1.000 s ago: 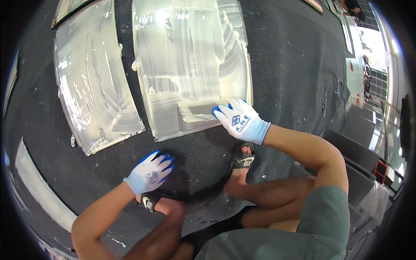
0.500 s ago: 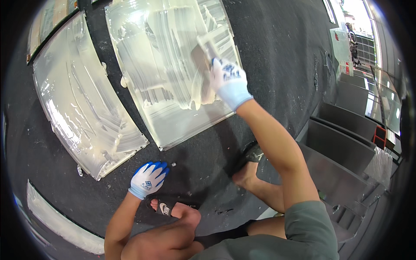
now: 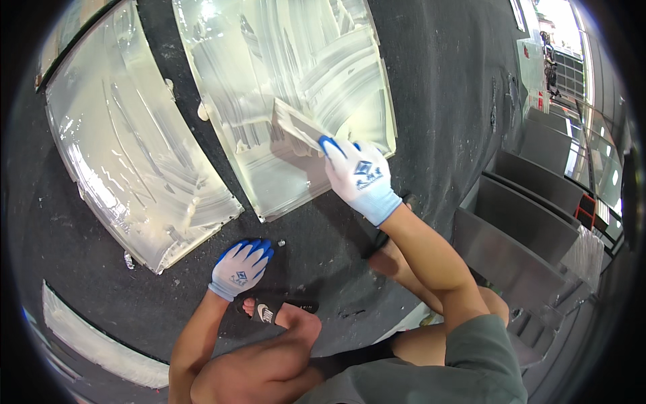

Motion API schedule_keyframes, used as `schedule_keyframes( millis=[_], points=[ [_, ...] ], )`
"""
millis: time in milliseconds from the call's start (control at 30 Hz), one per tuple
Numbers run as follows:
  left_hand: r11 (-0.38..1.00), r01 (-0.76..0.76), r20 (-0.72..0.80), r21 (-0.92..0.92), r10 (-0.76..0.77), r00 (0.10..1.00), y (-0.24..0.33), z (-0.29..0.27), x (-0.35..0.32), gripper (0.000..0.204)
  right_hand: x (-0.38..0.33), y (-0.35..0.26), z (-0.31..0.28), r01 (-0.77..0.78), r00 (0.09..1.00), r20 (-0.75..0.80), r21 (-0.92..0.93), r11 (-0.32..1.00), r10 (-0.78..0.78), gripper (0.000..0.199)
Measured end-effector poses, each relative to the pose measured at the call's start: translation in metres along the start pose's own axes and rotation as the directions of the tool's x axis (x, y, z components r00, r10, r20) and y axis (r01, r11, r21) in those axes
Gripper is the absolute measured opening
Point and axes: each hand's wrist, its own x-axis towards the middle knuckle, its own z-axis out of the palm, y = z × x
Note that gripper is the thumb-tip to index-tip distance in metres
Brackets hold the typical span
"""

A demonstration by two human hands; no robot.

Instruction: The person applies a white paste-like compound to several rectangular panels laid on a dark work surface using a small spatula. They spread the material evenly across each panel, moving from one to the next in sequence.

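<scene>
My right hand (image 3: 361, 176), in a white and blue work glove, grips a flat-bladed trowel (image 3: 296, 122) smeared with cream paste. Its blade is tilted over the near part of a rectangular panel (image 3: 279, 187). Cream-white paste (image 3: 232, 77) covers much of that panel in streaks and curved swipes, while a greyer strip shows along the near edge. My left hand (image 3: 241, 269), gloved alike, rests on the dark floor with fingers stretched out and holds nothing. It lies just below the near corner of a second paste-coated panel (image 3: 128, 155). The trowel's handle is hidden in my right glove.
Dark floor covering (image 3: 444, 87) surrounds the panels. A long white-coated piece (image 3: 94, 343) lies at the lower left. Several grey sheet-like boxes (image 3: 518, 215) stand on the right, beside clear plastic wrap (image 3: 584, 259). My sandalled foot (image 3: 266, 311) is near my left hand.
My right hand has swung the trowel toward me and down the panel, leaving curved streaks on its right side. The left hand still rests on the floor. The whole view has shifted slightly.
</scene>
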Motion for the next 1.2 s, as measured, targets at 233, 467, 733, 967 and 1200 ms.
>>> schedule_keyframes(
  millis=[233,467,733,967,1200],
  points=[
    [1.000,-0.006,0.013,0.000,0.006,1.000,-0.002,0.000,0.003,0.040,-0.016,-0.022,0.003,-0.333,0.901,0.268,-0.073,0.940,0.340,0.027],
    [1.000,-0.002,0.011,0.011,0.002,1.000,0.001,-0.002,0.005,0.039,-0.074,-0.035,-0.026,-0.025,0.976,0.218,0.112,0.993,0.000,0.028],
    [0.998,0.002,-0.013,0.060,-0.001,1.000,0.003,-0.004,0.007,0.039,-0.030,0.065,-0.037,0.054,0.925,0.366,0.145,0.988,-0.104,0.017],
    [0.990,0.000,-0.035,0.142,0.005,0.999,0.008,-0.001,0.013,0.038,0.016,0.115,-0.028,-0.168,0.977,0.154,0.128,0.977,0.148,0.021],
    [0.988,0.016,-0.037,0.152,-0.011,0.999,0.012,-0.001,0.009,0.038,-0.068,0.114,-0.034,-0.609,0.784,0.011,0.212,0.764,0.621,0.023]
  ],
)
